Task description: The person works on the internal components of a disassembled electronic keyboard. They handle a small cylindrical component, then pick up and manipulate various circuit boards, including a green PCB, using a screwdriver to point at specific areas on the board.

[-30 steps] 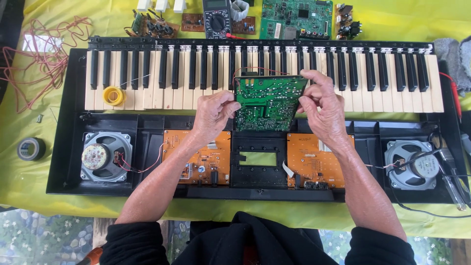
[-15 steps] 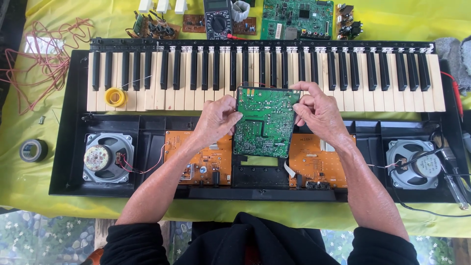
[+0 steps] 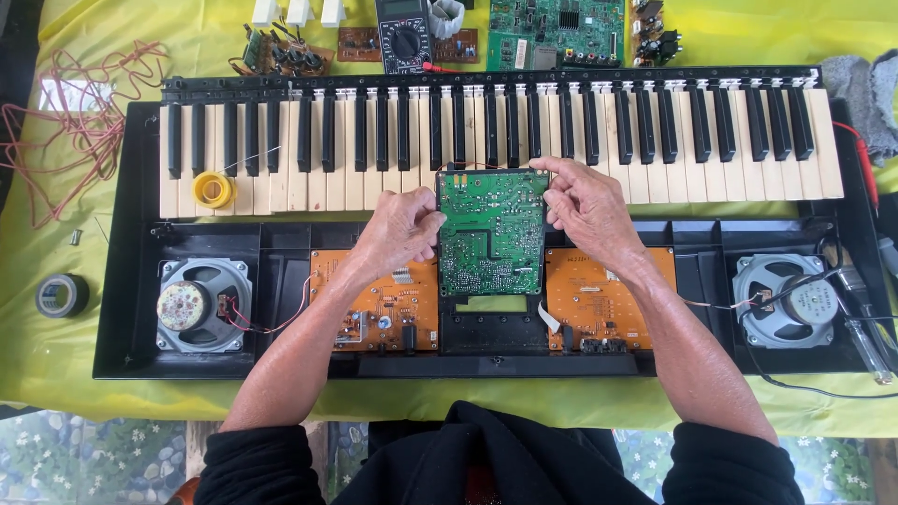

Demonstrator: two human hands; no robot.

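Green board [image 3: 493, 232] held flat over the keyboard's [image 3: 496, 131] open middle, just below the keys. Left hand [image 3: 400, 234] pinching its left edge, right hand [image 3: 587, 208] pinching the top right corner. Orange boards [image 3: 379, 304] either side of it, speakers [image 3: 201, 304] beyond those; yellow roll [image 3: 212, 190] lying on the keys, far left.
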